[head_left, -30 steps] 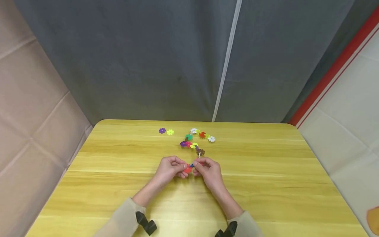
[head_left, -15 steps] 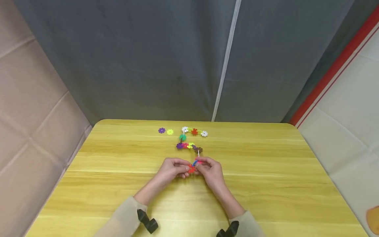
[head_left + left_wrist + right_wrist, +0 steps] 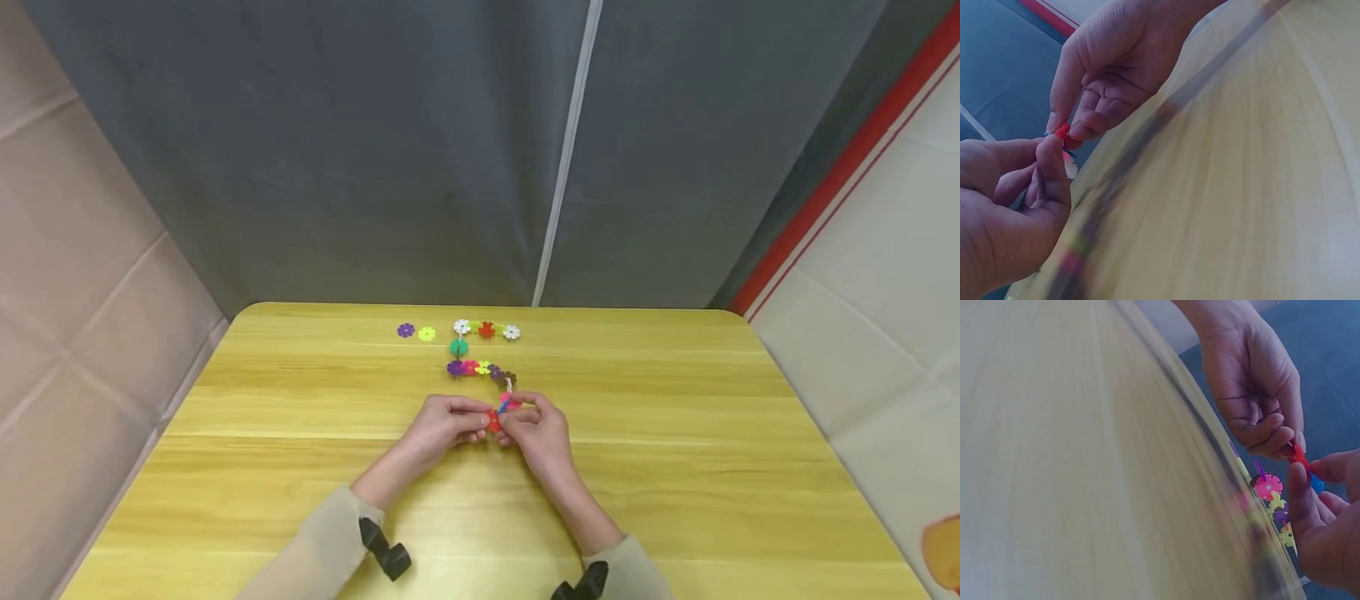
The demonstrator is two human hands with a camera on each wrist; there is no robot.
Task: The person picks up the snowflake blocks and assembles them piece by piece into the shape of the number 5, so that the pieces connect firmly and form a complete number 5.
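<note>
I see both hands (image 3: 495,421) have shifted slightly right, and the flower chain (image 3: 480,350) has swung, its far end straightening toward the loose purple and yellow pieces.

This looks like a makeshift recording booth rather than a lived-in room. A yellow wood-grain counter (image 3: 675,433) stands boxed in: a grey fabric backdrop (image 3: 375,167) with a white seam behind the grip, beige padded panels (image 3: 82,292) to its left, a white, red-striped wall (image 3: 885,250) to its right.
</note>
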